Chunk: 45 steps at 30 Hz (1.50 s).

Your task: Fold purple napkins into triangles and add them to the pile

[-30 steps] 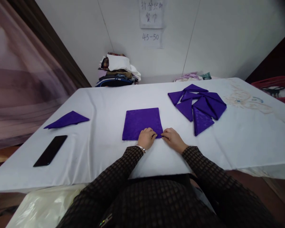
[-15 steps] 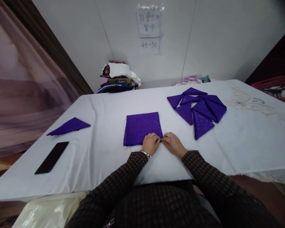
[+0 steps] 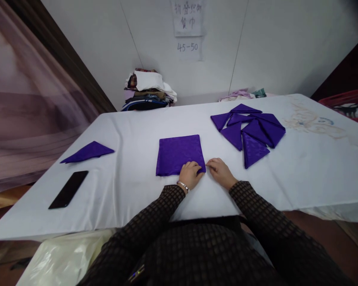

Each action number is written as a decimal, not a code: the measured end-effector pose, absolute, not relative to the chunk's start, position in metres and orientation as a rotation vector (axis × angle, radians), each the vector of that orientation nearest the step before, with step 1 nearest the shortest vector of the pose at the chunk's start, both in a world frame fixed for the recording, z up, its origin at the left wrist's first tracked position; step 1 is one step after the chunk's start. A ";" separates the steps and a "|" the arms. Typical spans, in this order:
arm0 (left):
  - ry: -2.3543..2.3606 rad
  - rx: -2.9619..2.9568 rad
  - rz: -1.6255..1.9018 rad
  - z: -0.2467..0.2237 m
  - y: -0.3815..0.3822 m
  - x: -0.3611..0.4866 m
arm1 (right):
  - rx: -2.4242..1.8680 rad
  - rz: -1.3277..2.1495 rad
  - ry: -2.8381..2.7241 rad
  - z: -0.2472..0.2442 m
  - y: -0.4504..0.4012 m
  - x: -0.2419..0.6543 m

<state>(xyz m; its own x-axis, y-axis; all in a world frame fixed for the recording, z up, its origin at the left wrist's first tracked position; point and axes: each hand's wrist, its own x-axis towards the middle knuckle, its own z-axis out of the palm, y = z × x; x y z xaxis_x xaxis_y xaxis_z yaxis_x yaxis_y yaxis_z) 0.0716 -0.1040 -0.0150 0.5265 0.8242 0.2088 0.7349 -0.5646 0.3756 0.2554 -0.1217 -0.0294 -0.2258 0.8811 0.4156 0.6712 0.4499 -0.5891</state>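
A purple cloth napkin (image 3: 179,153), folded into a square, lies flat on the white-covered table in front of me. My left hand (image 3: 191,174) rests over its near right corner, thumb and fingers closed on the edge. Just beyond the right edge is my right hand (image 3: 221,172), its fingers loosely bent and pointing at that corner, with nothing visible in them. Folded triangular napkins (image 3: 254,151) of the same purple sit in an overlapping group to the right, several together. Another purple napkin (image 3: 91,151), folded to a point, lies by itself on the left.
A black phone-like slab (image 3: 68,190) lies at the left on the white tablecloth (image 3: 134,159). Piles of folded clothes (image 3: 149,89) stand behind the table's far edge. A red basket (image 3: 346,101) is at the far right, and a pale plastic bag (image 3: 65,258) hangs below the near edge.
My right hand has let go of the napkin's near right corner and moved slightly right. My left hand stays on that corner. The whole view has shifted a little upward.
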 end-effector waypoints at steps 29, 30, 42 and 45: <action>1.325 2.331 0.706 -0.020 -0.096 0.071 | -1.283 0.361 -2.038 -0.032 -0.115 0.246; 1.315 2.305 0.743 -0.021 -0.095 0.071 | -1.290 0.362 -2.013 -0.032 -0.115 0.246; 1.316 2.028 0.994 -0.029 -0.091 0.071 | -1.340 0.466 -1.965 -0.023 -0.118 0.235; 1.302 2.022 0.985 -0.027 -0.091 0.072 | -1.343 0.534 -1.878 -0.028 -0.114 0.234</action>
